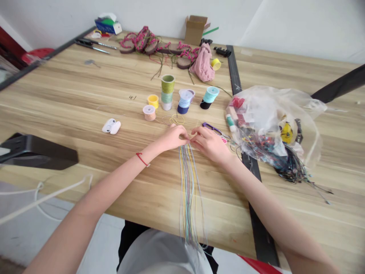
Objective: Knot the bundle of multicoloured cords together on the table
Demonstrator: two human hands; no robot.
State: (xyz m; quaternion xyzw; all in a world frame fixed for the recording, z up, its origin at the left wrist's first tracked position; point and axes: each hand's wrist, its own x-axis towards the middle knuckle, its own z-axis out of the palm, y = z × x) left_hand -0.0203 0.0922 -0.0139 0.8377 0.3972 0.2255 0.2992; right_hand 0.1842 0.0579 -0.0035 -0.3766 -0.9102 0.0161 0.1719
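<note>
A bundle of thin cords [187, 182] in yellow, pale blue and grey runs down the wooden table and over its front edge toward my lap. At its top end my left hand [174, 136] pinches the cords between thumb and fingers. My right hand [209, 142] meets it from the other side, fingertips pinched together at the same spot; the exact strand in them is too small to make out. Just beyond my hands lies a loose loop of yellow cord [177, 120]. Purple-handled scissors [212, 128] rest beside my right hand, partly covered by it.
Spools of cord stand ahead: yellow [153, 101], peach [149, 113], stacked green [167, 84], blue [185, 101] and turquoise [211, 95]. A white earphone case [111, 126] lies left. A clear plastic bag [273, 125] of cords sits right. Sandals [145, 42] with pink lacing line the back.
</note>
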